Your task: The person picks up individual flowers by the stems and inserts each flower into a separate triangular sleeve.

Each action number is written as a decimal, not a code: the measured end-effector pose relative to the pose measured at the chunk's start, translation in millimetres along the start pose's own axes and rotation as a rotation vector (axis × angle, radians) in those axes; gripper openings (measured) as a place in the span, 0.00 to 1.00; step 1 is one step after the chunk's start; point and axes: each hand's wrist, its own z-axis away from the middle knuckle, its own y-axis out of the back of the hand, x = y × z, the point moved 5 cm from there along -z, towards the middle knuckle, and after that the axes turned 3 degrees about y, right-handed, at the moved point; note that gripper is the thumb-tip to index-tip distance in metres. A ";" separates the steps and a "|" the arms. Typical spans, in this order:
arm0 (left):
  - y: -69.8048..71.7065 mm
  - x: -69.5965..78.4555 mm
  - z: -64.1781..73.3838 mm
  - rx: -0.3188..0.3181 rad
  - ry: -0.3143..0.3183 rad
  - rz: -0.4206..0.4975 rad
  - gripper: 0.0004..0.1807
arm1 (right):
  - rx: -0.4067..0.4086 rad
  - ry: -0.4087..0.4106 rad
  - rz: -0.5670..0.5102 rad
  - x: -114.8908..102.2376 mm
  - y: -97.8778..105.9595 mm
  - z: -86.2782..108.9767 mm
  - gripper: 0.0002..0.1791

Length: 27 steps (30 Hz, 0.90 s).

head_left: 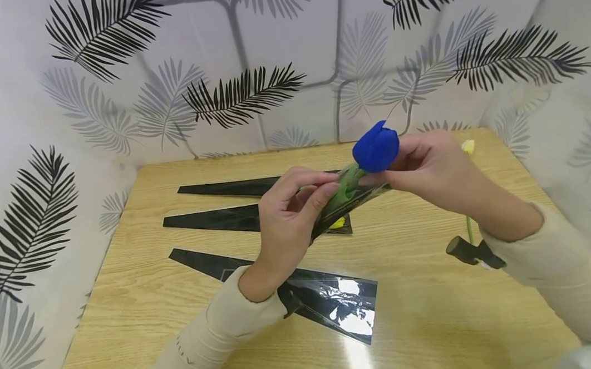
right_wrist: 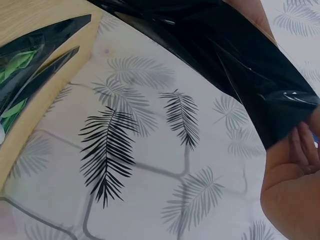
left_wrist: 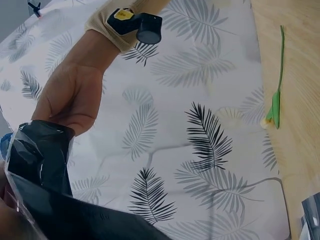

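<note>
A blue artificial tulip (head_left: 376, 148) is held up over the table, tilted to the upper right, with its bloom above a black-backed clear flower sleeve (head_left: 350, 203). My left hand (head_left: 288, 218) pinches the sleeve around the green leaves, just below the bloom. With thumb and fingers, my right hand (head_left: 440, 168) pinches the sleeve's open edge beside the bloom; the left wrist view also shows this right hand (left_wrist: 75, 92) at the sleeve's top. In the right wrist view the sleeve's black back (right_wrist: 210, 50) stretches between both hands, and the bloom is mostly hidden.
Two black sleeves (head_left: 215, 187) (head_left: 209, 219) lie at the back left, the lower one with a yellow bloom (head_left: 337, 223) inside. Another black sleeve (head_left: 331, 299) lies in front. A pale yellow tulip (head_left: 468, 146) lies at right, partly behind my right arm. A leaf-patterned wall covering (head_left: 292, 118) borders the table.
</note>
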 end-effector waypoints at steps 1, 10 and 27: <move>0.7 -0.6 0.5 0.001 -0.003 -0.002 0.09 | -0.021 -0.026 0.022 0.2 1.0 0.7 0.14; 0.9 -5.3 4.3 -0.036 -0.020 -0.034 0.11 | -0.152 -0.176 -0.004 -1.7 8.0 4.4 0.15; -6.6 -10.2 11.7 -0.068 -0.070 -0.096 0.13 | 0.001 -0.271 0.000 1.5 -3.6 6.3 0.24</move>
